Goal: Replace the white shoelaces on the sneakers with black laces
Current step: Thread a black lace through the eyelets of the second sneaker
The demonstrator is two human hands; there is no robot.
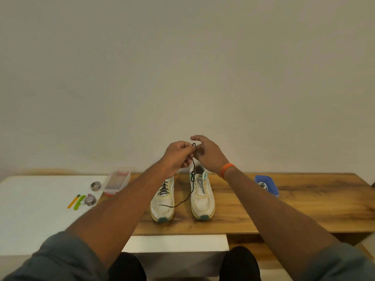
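Two white sneakers stand side by side on the wooden table, toes toward me. The left sneaker (162, 199) is laced with a black lace. The right sneaker (202, 196) shows no lace through its eyelets. A loose black lace (192, 169) hangs from my raised hands above the shoes; its free end trails down across the left sneaker's toe. My left hand (179, 155) pinches the lace near its top. My right hand (207, 153) is beside it, fingers curled at the same spot, an orange band on its wrist.
A clear plastic box with red clips (117, 182) sits left of the shoes. Two tape rolls (95, 185) and green and yellow clips (76, 201) lie on the white surface (30, 209) at left. A blue container (266, 184) holding something white is at right.
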